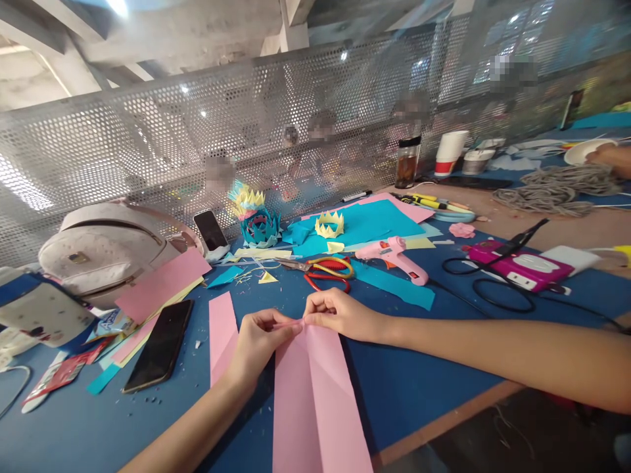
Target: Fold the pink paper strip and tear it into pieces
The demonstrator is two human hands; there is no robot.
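A long sheet of pink paper with a lengthwise crease hangs toward me over the table's near side. Both hands pinch its far end, fingertips almost touching. My left hand is closed on the left part of that edge. Closed on the right part is my right hand. Another pink strip lies on the blue tabletop, partly behind my left hand. Beyond my hands are scissors with red and yellow handles, and a pink glue gun.
Pointed paper crowns and blue sheets lie farther back. A dark phone, a white bag and a mug are at left. Right, a magenta power strip trails cables. A co-worker's hand is far right.
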